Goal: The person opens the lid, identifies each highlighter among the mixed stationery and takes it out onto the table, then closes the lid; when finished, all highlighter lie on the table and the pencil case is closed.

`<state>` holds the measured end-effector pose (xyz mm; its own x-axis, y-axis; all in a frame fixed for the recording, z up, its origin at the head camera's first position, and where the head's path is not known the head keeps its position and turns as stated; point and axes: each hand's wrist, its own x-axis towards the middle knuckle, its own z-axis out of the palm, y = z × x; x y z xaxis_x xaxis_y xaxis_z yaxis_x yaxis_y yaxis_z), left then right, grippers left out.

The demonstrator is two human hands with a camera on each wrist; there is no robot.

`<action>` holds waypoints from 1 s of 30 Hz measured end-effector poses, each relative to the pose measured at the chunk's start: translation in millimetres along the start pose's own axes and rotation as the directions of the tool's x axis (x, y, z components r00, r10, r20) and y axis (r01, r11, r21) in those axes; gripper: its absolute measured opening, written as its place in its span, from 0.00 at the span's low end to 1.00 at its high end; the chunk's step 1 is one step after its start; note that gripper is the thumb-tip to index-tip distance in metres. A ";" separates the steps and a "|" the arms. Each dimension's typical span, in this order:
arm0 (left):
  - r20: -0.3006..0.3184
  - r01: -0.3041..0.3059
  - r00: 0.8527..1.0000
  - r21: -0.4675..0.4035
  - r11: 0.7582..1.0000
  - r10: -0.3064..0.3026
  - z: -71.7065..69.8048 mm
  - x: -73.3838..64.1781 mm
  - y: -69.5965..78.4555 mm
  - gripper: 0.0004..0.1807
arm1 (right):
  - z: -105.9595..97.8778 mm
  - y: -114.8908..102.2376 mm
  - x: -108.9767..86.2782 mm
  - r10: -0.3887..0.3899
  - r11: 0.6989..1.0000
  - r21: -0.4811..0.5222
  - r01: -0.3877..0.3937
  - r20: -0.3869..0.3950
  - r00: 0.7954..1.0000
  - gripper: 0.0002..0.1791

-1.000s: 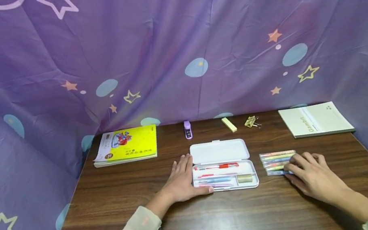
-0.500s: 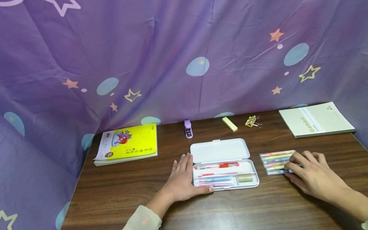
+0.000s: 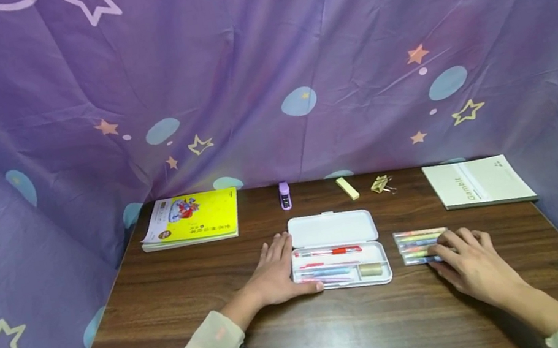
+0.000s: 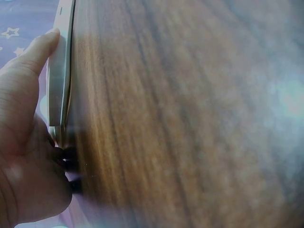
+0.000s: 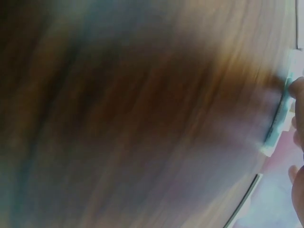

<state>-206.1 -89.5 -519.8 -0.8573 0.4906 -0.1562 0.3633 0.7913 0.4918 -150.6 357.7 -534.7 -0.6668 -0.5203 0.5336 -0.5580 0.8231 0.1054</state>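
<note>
A white pencil case lies with its lid folded back in the head view. Inside are a red pen, several slim pens and a tan block. My left hand rests at its left end, fingers along the side and thumb against the front edge. To the right, coloured pens lie side by side in a flat row. My right hand grips the row's near right corner, thumb at the front and fingers over the top; the pens' right ends are hidden.
Along the back stand a yellow-covered book stack, a purple stapler, a pale yellow block and gold binder clips. A pale green notebook lies back right. Purple curtain surrounds the wooden table.
My right hand has shifted slightly left over the coloured pens. My left hand stays at the pencil case.
</note>
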 end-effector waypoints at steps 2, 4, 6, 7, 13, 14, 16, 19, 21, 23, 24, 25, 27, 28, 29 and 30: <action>0.002 -0.002 1.000 -0.003 1.000 0.002 -0.1 -0.2 -0.1 0.76 | 0.2 -3.1 3.6 -0.009 1.000 -0.001 0.009 -0.004 1.000 0.38; 0.005 -0.003 1.000 -0.005 1.000 0.003 -0.1 -0.4 -0.2 0.76 | 0.1 -7.8 9.3 -0.022 1.000 -0.001 0.022 -0.010 1.000 0.38; 0.005 -0.002 1.000 -0.007 1.000 0.002 -0.3 -0.7 -0.3 0.76 | 0.0 -14.4 17.0 -0.040 0.999 0.001 0.040 -0.016 0.999 0.38; 0.005 -0.002 1.000 -0.007 1.000 0.002 -0.3 -0.7 -0.4 0.76 | 0.1 -18.4 21.5 -0.051 0.999 0.006 0.051 -0.020 0.999 0.37; 0.003 -0.003 1.000 -0.003 1.000 0.003 -0.4 -0.6 -0.8 0.75 | 5.6 -45.9 51.1 -0.101 0.993 0.051 0.103 -0.036 0.994 0.35; 0.003 -0.002 1.000 -0.002 1.000 0.002 -0.4 -0.6 -0.8 0.75 | 7.0 -50.7 55.8 -0.109 0.992 0.061 0.111 -0.032 0.994 0.32; 0.006 -0.001 1.000 -0.002 1.000 0.001 -0.5 -0.7 -0.5 0.76 | 9.8 -60.7 64.9 -0.125 0.988 0.085 0.126 -0.020 0.992 0.24; 0.007 0.001 1.000 -0.002 1.000 -0.001 -0.3 -0.7 -0.6 0.76 | 14.2 -76.0 77.8 -0.156 0.982 0.109 0.155 -0.003 0.988 0.14; 0.007 0.001 1.000 -0.003 1.000 -0.001 0.0 -0.4 -0.8 0.76 | 17.4 -85.8 86.0 -0.177 0.977 0.119 0.176 0.001 0.984 0.15; 0.006 0.000 1.000 -0.002 1.000 0.000 -0.2 -0.5 -0.9 0.76 | 20.3 -95.1 93.6 -0.192 0.974 0.124 0.189 0.008 0.981 0.15; 0.006 0.000 1.000 -0.003 1.000 0.000 -0.3 -0.5 -1.0 0.76 | 21.8 -99.1 97.1 -0.199 0.972 0.127 0.196 0.011 0.980 0.15; 0.005 0.001 1.000 -0.003 1.000 -0.001 -0.2 -0.4 -1.0 0.76 | 23.5 -103.0 100.3 -0.206 0.970 0.132 0.203 0.010 0.979 0.14; 0.005 0.003 1.000 0.002 1.000 -0.003 -0.6 -0.5 -0.8 0.76 | 26.4 -110.3 106.0 -0.218 0.967 0.141 0.214 0.013 0.976 0.13; 0.003 0.004 1.000 0.004 1.000 -0.004 -0.6 -0.3 -0.9 0.76 | 27.9 -113.3 108.3 -0.223 0.965 0.146 0.219 0.013 0.975 0.12; 0.002 0.005 1.000 0.006 1.000 -0.005 -0.2 0.1 -1.3 0.76 | 29.5 -116.1 110.4 -0.230 0.963 0.147 0.226 0.013 0.973 0.11; 0.001 0.007 1.000 0.008 1.000 -0.007 -0.3 0.2 -1.3 0.76 | 31.0 -118.5 112.2 -0.236 0.961 0.148 0.232 0.012 0.972 0.11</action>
<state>-206.9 -90.6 -520.3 -0.8592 0.4858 -0.1605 0.3603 0.7973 0.4842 -174.6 194.8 -513.4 -0.5222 -0.7028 0.4831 -0.7641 0.6371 0.1010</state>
